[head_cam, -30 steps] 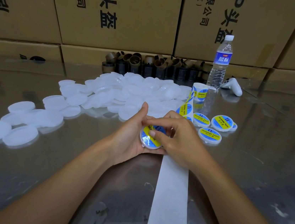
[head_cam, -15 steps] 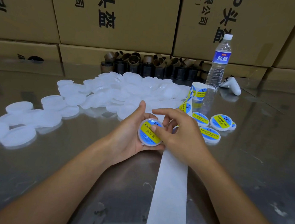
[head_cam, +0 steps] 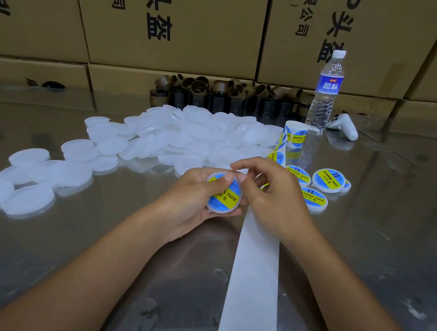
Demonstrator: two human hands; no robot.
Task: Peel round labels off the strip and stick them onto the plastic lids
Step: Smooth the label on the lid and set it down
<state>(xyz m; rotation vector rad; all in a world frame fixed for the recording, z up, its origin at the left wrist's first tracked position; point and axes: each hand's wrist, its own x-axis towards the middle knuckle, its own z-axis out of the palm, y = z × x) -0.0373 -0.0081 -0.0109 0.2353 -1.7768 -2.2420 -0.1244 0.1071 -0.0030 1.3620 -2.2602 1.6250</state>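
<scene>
- Left hand (head_cam: 194, 198) grips one lid (head_cam: 216, 209) above the worktop (head_cam: 366, 252), thumb pressed on its label (head_cam: 228, 199).
- Right hand (head_cam: 273, 199): fingers curled, thumb at lid rim; grip unclear.
- Strip (head_cam: 253, 279) runs beneath my right hand.

A round white plastic lid (head_cam: 216, 210) wearing a blue-and-yellow "SOLDERING PASTE" label (head_cam: 225, 197) tilts toward the viewer at centre, gripped by the left hand (head_cam: 193, 200), with the right hand (head_cam: 273, 199) at its rim. A bare white backing strip (head_cam: 253, 279) runs from the near edge toward a label roll (head_cam: 295, 135) standing far right. Unlabelled lids (head_cam: 188, 137) sprawl far and left. A few labelled lids (head_cam: 328, 180) lie flat to the right.
</scene>
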